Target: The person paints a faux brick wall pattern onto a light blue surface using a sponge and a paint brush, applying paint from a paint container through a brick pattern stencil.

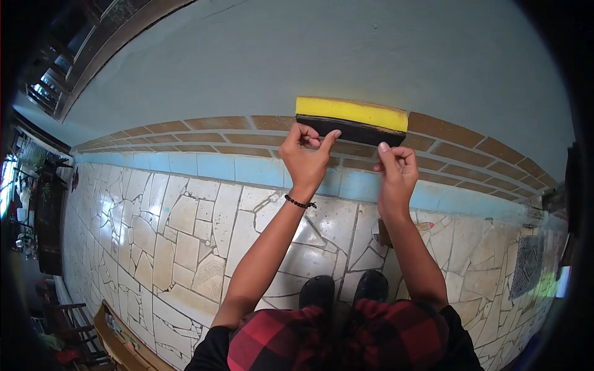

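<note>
A long sponge float [351, 112], with yellow foam on top and a black backing below, is held up in front of the wall. My left hand [308, 154], with a dark bead bracelet at the wrist, is closed at the left part of the backing, its thumb on the black face. At the lower right edge of the backing, my right hand [398, 173] pinches with thumb and curled fingers. Parts of the fingers on both hands are hidden. Behind the float, the wall [260, 68] is smooth grey above brown brick-shaped rows [455, 153].
Light blue tiles [216, 168] run along the wall's foot. The floor [185, 235] is irregular pale stone. My dark shoes [318, 290] stand below. A partly hidden object [385, 234] lies behind my right forearm. There is a grey mat [527, 266] at right and a cardboard box [117, 340] lower left.
</note>
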A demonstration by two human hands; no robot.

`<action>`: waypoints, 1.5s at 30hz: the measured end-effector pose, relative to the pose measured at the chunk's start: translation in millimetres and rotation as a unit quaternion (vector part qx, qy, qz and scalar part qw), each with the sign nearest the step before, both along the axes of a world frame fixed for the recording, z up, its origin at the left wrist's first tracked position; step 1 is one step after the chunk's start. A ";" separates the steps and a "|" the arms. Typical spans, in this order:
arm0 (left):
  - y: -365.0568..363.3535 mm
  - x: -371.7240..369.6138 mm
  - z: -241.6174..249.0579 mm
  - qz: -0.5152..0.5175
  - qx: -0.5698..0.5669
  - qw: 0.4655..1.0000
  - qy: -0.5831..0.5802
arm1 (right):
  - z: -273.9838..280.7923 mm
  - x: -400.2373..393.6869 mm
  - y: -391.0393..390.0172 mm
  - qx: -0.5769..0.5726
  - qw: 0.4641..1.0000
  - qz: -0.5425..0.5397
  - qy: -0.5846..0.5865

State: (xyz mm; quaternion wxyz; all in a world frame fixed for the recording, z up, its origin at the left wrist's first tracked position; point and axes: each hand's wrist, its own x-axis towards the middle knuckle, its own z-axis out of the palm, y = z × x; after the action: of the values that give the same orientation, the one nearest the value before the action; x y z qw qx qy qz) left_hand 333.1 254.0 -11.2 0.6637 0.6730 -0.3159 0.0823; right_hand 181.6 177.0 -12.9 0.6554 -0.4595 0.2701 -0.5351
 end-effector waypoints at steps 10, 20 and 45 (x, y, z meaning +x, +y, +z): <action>-2.6 -18.6 -6.7 -0.099 -0.104 0.961 0.238 | 37.1 3.3 10.3 0.293 0.946 0.110 -0.080; -0.9 -14.0 6.6 -0.140 -0.142 0.915 0.352 | 38.9 6.4 2.3 0.330 0.929 0.121 -0.114; -0.1 -13.1 14.1 -0.137 -0.178 0.865 0.448 | 38.0 6.8 3.6 0.340 0.934 0.092 -0.060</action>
State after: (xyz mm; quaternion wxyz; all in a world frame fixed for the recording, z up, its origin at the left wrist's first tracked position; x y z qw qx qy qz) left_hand 320.0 253.9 3.0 0.8469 0.4579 -0.0537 -0.2651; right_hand 188.4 180.5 25.2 0.8338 -0.1989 0.3525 -0.3755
